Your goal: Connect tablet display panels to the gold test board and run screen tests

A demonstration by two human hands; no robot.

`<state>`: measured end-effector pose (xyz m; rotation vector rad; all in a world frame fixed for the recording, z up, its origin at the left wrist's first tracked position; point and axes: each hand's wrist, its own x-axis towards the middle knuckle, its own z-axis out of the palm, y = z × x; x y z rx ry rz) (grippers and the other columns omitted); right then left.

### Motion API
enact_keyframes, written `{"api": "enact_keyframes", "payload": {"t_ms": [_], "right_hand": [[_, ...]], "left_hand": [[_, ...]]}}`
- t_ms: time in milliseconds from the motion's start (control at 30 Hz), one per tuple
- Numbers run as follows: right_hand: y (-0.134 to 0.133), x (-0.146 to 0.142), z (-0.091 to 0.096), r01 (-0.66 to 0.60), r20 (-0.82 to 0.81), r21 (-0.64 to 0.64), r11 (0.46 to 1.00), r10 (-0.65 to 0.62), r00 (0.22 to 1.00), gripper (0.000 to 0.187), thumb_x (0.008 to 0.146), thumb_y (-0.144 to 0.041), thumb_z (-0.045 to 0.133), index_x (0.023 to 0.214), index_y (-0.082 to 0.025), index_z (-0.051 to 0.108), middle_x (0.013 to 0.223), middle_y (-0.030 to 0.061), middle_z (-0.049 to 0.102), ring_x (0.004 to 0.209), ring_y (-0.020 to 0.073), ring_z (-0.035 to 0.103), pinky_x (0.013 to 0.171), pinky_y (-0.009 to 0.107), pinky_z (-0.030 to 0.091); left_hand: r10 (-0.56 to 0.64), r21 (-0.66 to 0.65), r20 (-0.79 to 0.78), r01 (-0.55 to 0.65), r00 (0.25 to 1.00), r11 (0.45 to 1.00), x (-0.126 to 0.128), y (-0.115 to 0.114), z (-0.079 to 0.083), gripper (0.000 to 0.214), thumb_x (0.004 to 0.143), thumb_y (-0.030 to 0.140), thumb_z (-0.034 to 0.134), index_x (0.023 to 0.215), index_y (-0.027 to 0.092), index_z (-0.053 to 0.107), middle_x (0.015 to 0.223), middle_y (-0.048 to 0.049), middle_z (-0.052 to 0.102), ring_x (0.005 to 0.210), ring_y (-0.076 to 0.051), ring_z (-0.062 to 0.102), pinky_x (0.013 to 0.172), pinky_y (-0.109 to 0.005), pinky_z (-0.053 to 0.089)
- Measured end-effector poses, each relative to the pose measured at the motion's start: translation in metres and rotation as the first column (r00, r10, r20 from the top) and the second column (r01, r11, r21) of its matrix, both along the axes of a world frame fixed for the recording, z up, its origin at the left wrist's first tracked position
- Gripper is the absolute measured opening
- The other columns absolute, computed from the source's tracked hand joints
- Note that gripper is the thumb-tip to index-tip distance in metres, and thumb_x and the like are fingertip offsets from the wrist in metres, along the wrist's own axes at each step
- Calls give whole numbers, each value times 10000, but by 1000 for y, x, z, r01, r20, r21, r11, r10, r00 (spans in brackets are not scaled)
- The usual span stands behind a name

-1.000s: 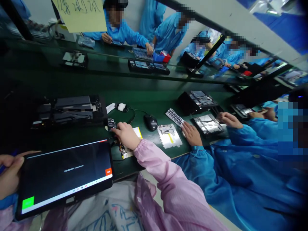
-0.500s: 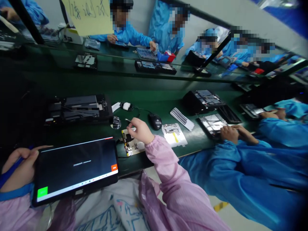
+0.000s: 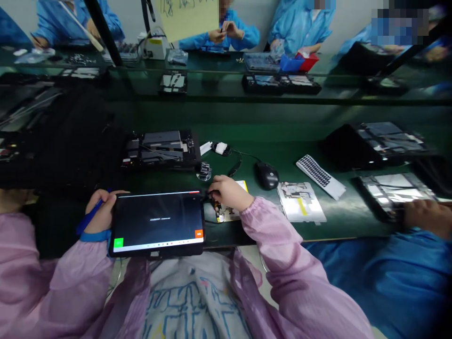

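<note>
My left hand (image 3: 100,214) grips the left edge of a black tablet (image 3: 157,223) with a lit dark screen, and a blue pen (image 3: 88,220) runs through the same fingers. My right hand (image 3: 229,192) is closed, fingertips pinched at the tablet's top right corner, over a small circuit board (image 3: 228,213) lying on the green bench (image 3: 247,155); what it pinches is too small to name. A small clear-and-black block (image 3: 204,170) stands just behind the hand.
An opened black device (image 3: 160,149) lies behind the tablet, with a white plug and cable (image 3: 221,148). A black mouse (image 3: 267,175), a metal plate (image 3: 300,201) and a keypad strip (image 3: 319,170) lie to the right. A neighbour's hand (image 3: 425,216) in blue sleeves works at right.
My right hand drew back from the small block to the tablet's top right corner. The tablet and left hand sit more central as my view swung left.
</note>
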<state>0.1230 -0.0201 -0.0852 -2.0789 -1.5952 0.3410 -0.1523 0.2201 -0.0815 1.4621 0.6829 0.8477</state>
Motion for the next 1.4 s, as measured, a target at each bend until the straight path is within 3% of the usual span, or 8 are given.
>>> {"api": "enact_keyframes", "payload": {"t_ms": [100,167,267,367,433,633,900,1400], "right_hand": [[-10,-4,14,79,-65,46,996,-76,995,170,823,-123,526,870,-147,687,686,28,612,647,144,563,650,275,435],[-21,-10,21,163,-274,85,983,-134,952,155,863,-208,503,886,-153,647,605,-8,580,526,116,522,550,251,418],[-37,-23,23,207,-700,108,972,-74,710,158,855,-321,536,909,-178,575,611,-23,599,505,109,550,503,234,446],[-46,-36,14,202,-835,139,970,5,551,237,848,-378,552,983,-183,553,714,10,650,605,123,607,558,248,491],[-47,-44,5,199,-824,147,969,8,567,255,882,-381,501,1017,-175,569,767,29,652,664,124,609,597,253,493],[-47,-59,-18,182,-623,86,980,-90,777,148,846,-224,510,949,-171,600,725,-3,571,601,106,504,596,253,424],[-49,-61,-31,183,-678,87,979,-76,731,100,836,-184,524,914,-192,587,742,0,593,651,124,536,614,255,427],[-47,-65,-33,237,-695,123,964,-87,714,107,813,-142,532,881,-180,606,778,19,652,693,133,598,641,259,463]], "left_hand": [[45,-54,0,-45,999,998,-2,4,-5,397,672,299,765,693,199,382,840,-15,761,651,-165,673,548,-233,514],[39,-42,4,-39,999,998,-3,9,-9,413,668,301,774,693,199,375,845,-17,762,652,-168,674,544,-239,517],[5,-28,8,-5,1000,1000,-5,16,-14,429,669,313,781,697,201,368,833,-18,762,639,-173,671,525,-249,515],[-23,-3,8,23,1000,1000,-5,20,-18,442,656,326,793,704,202,371,823,-21,762,633,-178,671,507,-253,510],[-25,21,6,25,1000,999,-4,22,-19,451,655,332,797,708,204,368,817,-17,761,647,-186,677,521,-266,521],[11,62,-22,-10,1000,998,-1,23,-19,492,642,362,810,698,206,346,761,2,752,688,-204,690,579,-304,552],[124,82,29,-126,992,989,13,6,-9,501,566,371,823,660,205,359,721,-27,749,650,-220,688,588,-349,566],[140,125,8,-140,990,982,15,3,-10,428,607,314,777,661,218,363,706,2,743,713,-240,700,635,-398,587]]}}
